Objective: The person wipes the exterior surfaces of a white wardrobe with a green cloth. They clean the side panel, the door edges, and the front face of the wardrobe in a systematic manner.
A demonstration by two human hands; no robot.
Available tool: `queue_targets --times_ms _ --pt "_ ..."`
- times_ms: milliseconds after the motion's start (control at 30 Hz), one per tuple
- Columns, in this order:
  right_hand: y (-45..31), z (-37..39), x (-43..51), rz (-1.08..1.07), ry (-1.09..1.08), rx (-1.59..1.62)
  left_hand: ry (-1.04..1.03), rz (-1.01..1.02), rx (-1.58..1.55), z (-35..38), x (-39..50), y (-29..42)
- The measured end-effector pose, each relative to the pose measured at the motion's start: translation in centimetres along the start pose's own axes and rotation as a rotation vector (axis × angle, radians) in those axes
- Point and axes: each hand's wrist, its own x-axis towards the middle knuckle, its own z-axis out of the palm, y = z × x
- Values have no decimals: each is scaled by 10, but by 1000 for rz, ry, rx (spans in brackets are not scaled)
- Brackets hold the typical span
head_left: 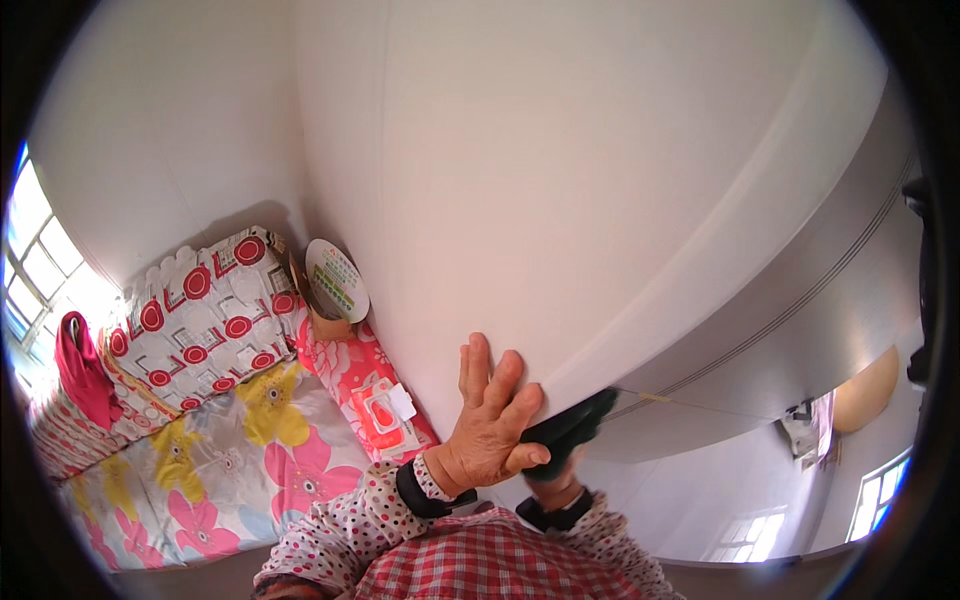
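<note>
My left hand (pixel 491 427) lies bare against a tall, pale wall panel (pixel 525 225), near its right edge, fingers apart and holding nothing. To its right and partly behind it is my right hand (pixel 559 472), blurred, with something dark green or black (pixel 574 431) over or in it at the panel's edge. Whether that dark thing is a glove or a cloth I cannot tell. Both wrists carry black bands over dotted sleeves.
At left, a bed with a flowered cover (pixel 307 480) holds a wrapped bundle (pixel 202 322) and a red cloth (pixel 82 371). A pack of wipes (pixel 382 416) and a round printed fan or board (pixel 337 281) are beside the panel. Windows show at both sides.
</note>
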Motion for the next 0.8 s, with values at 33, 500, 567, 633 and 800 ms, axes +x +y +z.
queue_targets --times_ms 33,500,567,633,800 --pt "4 11 -23 334 -9 712 -8 -7 7 0 2 0" --pt "-28 -96 -49 1051 389 1157 -162 -491 -194 -92 -48 25" --pt "-33 -89 -47 1064 329 1188 -240 -553 -370 -88 -55 30" --pt "-40 -79 -50 1070 232 1206 -417 -580 -447 -83 -61 34" --pt "-50 -75 -67 1140 95 1268 -514 -718 -516 -75 -77 43"
